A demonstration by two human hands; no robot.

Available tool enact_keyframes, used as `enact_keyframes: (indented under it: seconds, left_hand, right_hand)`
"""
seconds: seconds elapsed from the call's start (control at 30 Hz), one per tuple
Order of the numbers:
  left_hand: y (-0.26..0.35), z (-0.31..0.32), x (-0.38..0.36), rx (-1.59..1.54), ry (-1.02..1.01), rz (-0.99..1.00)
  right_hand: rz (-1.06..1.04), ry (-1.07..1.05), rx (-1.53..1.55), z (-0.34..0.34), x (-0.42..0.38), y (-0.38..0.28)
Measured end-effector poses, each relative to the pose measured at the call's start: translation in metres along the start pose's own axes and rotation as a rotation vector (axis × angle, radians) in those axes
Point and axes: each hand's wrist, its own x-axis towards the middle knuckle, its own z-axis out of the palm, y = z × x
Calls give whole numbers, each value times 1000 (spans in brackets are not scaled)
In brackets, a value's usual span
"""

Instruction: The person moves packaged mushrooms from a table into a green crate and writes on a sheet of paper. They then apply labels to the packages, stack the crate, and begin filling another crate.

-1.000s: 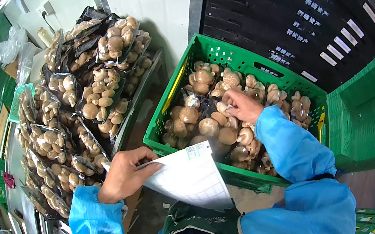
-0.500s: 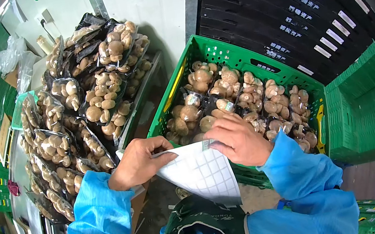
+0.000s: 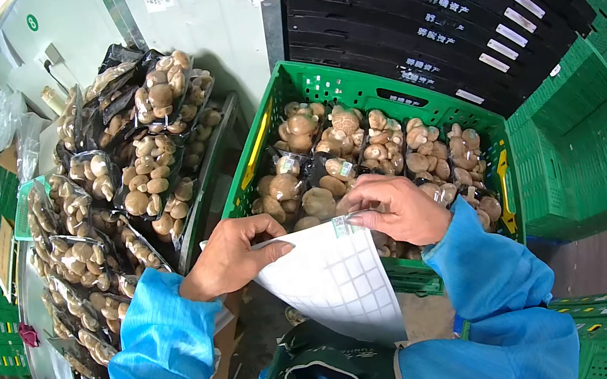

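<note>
The gridded label sheet was held between the 2 hands, on the body side of the green crate. Its upper left edge was pinched by the left hand; the small printed label at its upper right corner was pinched by the right hand, the nearer to it. The sheet was curled downward toward the body, its long axis not clearly shown. Mushroom packs were contained in the crate; wrapped mushroom trays were heaped at left on the bench. Black crates were stacked behind.

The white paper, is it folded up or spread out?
Spread out: the white paper hangs open from the left hand, its grid lines showing, with a slight curve.
</note>
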Motion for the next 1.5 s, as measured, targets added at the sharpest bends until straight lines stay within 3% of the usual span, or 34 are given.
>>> enact_keyframes:
  seconds: [0.03, 0.1, 0.23, 0.6, 0.7, 0.77, 0.9, 1.03, 1.1, 1.17, 1.37, 1.43, 1.5]
  left_hand:
    - [-1, 1, 2, -5, -22, -15]
    - [-3, 2, 6, -11, -47, -28]
    - [-7, 5, 10, -9, -67, -12]
    - [-10, 12, 16, -55, -102, -77]
    - [-6, 13, 17, -76, -126, -50]
    - [0, 15, 16, -105, -131, -36]
    - [4, 17, 17, -165, -102, -22]
    - [9, 16, 16, -63, 2, 5]
    - [11, 16, 16, -7, 28, 31]
    - [15, 18, 17, 5, 36, 38]
    - [15, 17, 18, 76, 52, 41]
    - [12, 17, 20, 84, 57, 38]
    - [10, 17, 21, 96, 58, 34]
  right_hand:
    - [1, 1, -3, -2, 1, -3]
    - [-207, -35, -293, -3, 0, -8]
    - [-252, -5, -498, 5, -10, -14]
    - [-189, 44, -573, 14, -25, -3]
    - [-134, 150, -321, 11, -25, 1]
    - [154, -50, -86, 3, -26, 1]
    - [115, -97, 186, -2, -25, 23]
    - [308, -207, 508, -23, -23, 3]
    - [254, -168, 567, -19, -21, 9]
    - [143, -33, 202, -12, -18, 25]
    - [228, -73, 106, -23, -7, 9]
    - [-69, 28, -1, -22, -3, 10]
    - [-88, -21, -138, -21, -2, 4]
